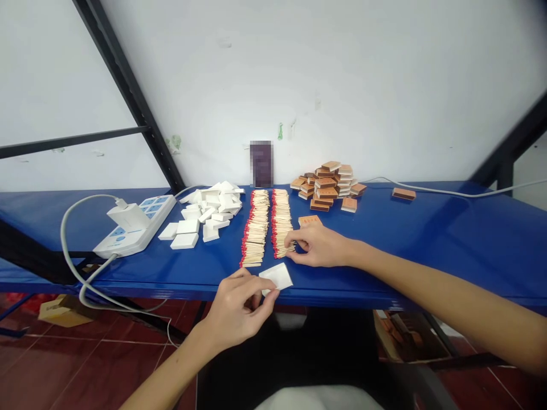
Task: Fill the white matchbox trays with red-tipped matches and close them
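Observation:
My left hand (239,310) pinches a small white box tray (277,277) at the blue table's (427,245) front edge. My right hand (318,245) rests on the near end of the right row of red-tipped matches (280,219), fingers closed on a few of them. A second row of matches (255,228) lies just to the left. An orange matchbox sleeve (309,220) lies flat beside my right hand.
A heap of white inner trays (205,216) sits to the left, a pile of orange sleeves (328,185) at the back. A white power strip (134,225) with cable lies far left. One lone sleeve (404,194) and a white cable (461,193) lie right.

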`<control>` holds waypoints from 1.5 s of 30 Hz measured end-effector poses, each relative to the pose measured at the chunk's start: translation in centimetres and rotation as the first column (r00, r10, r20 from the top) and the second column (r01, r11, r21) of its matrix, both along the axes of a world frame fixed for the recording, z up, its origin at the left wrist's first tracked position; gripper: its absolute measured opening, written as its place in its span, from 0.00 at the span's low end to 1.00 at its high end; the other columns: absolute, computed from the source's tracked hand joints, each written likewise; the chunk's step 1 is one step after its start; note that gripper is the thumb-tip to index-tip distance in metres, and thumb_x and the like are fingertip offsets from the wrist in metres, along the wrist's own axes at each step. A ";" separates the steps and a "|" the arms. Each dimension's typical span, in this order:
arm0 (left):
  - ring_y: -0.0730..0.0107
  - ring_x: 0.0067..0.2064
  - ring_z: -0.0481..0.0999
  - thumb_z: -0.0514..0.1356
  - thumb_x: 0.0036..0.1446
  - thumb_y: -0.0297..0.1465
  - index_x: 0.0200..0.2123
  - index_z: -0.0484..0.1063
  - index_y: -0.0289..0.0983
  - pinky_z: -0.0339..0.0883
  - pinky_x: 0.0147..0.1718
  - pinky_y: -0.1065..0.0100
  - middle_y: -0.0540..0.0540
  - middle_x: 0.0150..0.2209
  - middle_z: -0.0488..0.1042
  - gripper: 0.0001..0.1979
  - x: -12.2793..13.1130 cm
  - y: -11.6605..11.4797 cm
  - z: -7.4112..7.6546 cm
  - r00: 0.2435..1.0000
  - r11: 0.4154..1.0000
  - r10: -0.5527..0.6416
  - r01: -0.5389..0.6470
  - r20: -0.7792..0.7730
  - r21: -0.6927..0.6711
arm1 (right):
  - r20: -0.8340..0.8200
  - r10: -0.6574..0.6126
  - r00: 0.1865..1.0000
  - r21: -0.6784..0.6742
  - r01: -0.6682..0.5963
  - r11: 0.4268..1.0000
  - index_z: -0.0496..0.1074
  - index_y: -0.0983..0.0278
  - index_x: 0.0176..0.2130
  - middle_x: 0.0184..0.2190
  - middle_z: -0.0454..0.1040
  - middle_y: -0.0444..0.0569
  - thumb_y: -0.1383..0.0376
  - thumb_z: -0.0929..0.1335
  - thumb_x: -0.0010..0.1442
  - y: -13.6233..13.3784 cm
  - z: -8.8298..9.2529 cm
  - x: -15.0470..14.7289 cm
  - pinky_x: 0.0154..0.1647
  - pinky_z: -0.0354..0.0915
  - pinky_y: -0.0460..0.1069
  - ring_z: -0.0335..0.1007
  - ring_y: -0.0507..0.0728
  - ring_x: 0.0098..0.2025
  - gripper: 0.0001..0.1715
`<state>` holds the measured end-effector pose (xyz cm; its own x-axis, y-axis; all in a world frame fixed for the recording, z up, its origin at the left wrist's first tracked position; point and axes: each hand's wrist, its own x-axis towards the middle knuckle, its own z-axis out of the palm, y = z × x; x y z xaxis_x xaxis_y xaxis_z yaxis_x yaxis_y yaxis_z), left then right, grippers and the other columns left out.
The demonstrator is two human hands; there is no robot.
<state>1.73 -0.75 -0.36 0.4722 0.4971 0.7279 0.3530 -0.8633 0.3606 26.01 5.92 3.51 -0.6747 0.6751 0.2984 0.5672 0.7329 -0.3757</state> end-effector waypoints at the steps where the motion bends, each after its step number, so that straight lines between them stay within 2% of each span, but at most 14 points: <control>1: 0.79 0.19 0.64 0.61 0.61 0.24 0.36 0.75 0.38 0.61 0.27 0.70 0.57 0.19 0.70 0.04 0.0 0.0 0.1 1.000 1.000 -0.001 0.001 -0.006 -0.005 | 0.004 -0.003 1.000 -0.004 0.003 1.000 0.77 0.65 0.36 0.17 0.63 0.38 0.64 0.68 0.60 0.0 0.0 0.0 0.28 0.53 0.44 0.59 0.48 0.21 0.08; 6: 0.78 0.20 0.64 0.61 0.63 0.26 0.35 0.76 0.37 0.59 0.24 0.72 0.56 0.18 0.66 0.04 -0.1 0.1 0.4 0.999 0.999 -0.016 0.014 -0.044 -0.035 | 0.025 0.009 1.000 -0.006 -0.009 1.000 0.76 0.66 0.37 0.19 0.66 0.41 0.63 0.68 0.60 -0.2 0.0 0.0 0.27 0.55 0.44 0.63 0.49 0.22 0.09; 10: 0.78 0.20 0.63 0.61 0.63 0.27 0.35 0.77 0.37 0.58 0.23 0.73 0.56 0.18 0.64 0.04 -0.3 0.2 0.2 0.999 0.999 -0.009 0.007 -0.044 -0.037 | 0.034 0.034 0.999 0.012 -0.034 0.999 0.76 0.65 0.37 0.17 0.67 0.40 0.63 0.68 0.61 -0.2 -0.1 -0.1 0.26 0.54 0.44 0.61 0.49 0.20 0.09; 17: 0.78 0.21 0.61 0.61 0.63 0.25 0.35 0.77 0.36 0.56 0.22 0.72 0.55 0.19 0.63 0.05 -0.4 0.1 0.2 0.996 0.999 -0.031 0.030 -0.088 -0.021 | 0.069 -0.021 0.997 0.038 0.019 0.999 0.76 0.65 0.34 0.17 0.68 0.41 0.60 0.68 0.62 -0.2 -0.1 -0.1 0.26 0.51 0.45 0.60 0.49 0.20 0.11; 22: 0.73 0.30 0.70 0.62 0.62 0.26 0.37 0.78 0.38 0.65 0.30 0.70 0.48 0.29 0.71 0.04 -0.3 0.1 0.4 0.997 1.000 -0.014 0.013 -0.072 -0.021 | 0.039 -0.011 0.999 0.007 0.011 1.000 0.75 0.65 0.35 0.16 0.66 0.40 0.61 0.67 0.62 -0.4 0.4 0.1 0.26 0.54 0.45 0.59 0.49 0.19 0.10; 27: 0.73 0.32 0.69 0.62 0.63 0.27 0.38 0.79 0.39 0.67 0.31 0.70 0.45 0.38 0.70 0.05 -0.3 0.2 0.1 0.998 0.998 0.014 -0.017 -0.055 -0.052 | 0.026 -0.033 0.999 -0.011 0.033 0.999 0.76 0.65 0.44 0.17 0.66 0.38 0.62 0.67 0.62 -0.3 0.6 0.4 0.27 0.54 0.45 0.59 0.49 0.20 0.13; 30: 0.74 0.33 0.69 0.63 0.62 0.27 0.37 0.78 0.39 0.68 0.32 0.69 0.43 0.44 0.71 0.04 -0.3 0.2 0.0 0.997 0.999 0.019 -0.022 -0.076 -0.038 | 0.054 -0.065 0.996 0.041 0.063 0.997 0.76 0.64 0.47 0.19 0.67 0.39 0.62 0.68 0.62 -0.1 0.5 0.4 0.28 0.53 0.45 0.59 0.49 0.21 0.15; 34: 0.70 0.39 0.75 0.63 0.62 0.24 0.39 0.77 0.38 0.72 0.41 0.67 0.44 0.43 0.75 0.04 -0.4 0.3 0.0 0.997 0.998 -0.033 0.029 -0.073 -0.055 | 0.070 -0.111 0.991 0.138 0.100 0.985 0.78 0.65 0.45 0.19 0.68 0.41 0.59 0.68 0.61 -0.1 0.5 0.4 0.31 0.53 0.47 0.59 0.50 0.23 0.16; 37: 0.69 0.43 0.78 0.63 0.62 0.24 0.40 0.76 0.38 0.73 0.44 0.67 0.45 0.41 0.78 0.05 -0.4 0.4 0.0 0.997 0.996 -0.062 0.059 -0.054 -0.064 | 0.082 -0.112 0.990 0.122 0.101 0.987 0.79 0.66 0.45 0.18 0.69 0.41 0.59 0.69 0.60 -0.1 0.5 0.3 0.30 0.53 0.47 0.61 0.50 0.22 0.17; 40: 0.68 0.43 0.78 0.63 0.62 0.24 0.40 0.77 0.38 0.73 0.44 0.66 0.44 0.42 0.78 0.05 -0.4 0.4 0.0 0.997 0.998 -0.054 0.051 -0.063 -0.046 | 0.102 -0.094 0.990 0.090 0.085 0.992 0.79 0.67 0.45 0.18 0.70 0.41 0.58 0.69 0.60 -0.2 0.5 0.2 0.29 0.53 0.46 0.61 0.50 0.21 0.18; 45: 0.73 0.35 0.73 0.62 0.62 0.26 0.39 0.77 0.38 0.73 0.37 0.67 0.41 0.49 0.74 0.04 -0.4 0.3 0.0 0.996 0.999 -0.002 -0.002 -0.088 -0.039 | 0.094 -0.090 0.992 0.103 0.080 0.991 0.80 0.66 0.46 0.19 0.72 0.41 0.58 0.70 0.60 -0.3 0.3 0.3 0.28 0.54 0.46 0.63 0.49 0.21 0.19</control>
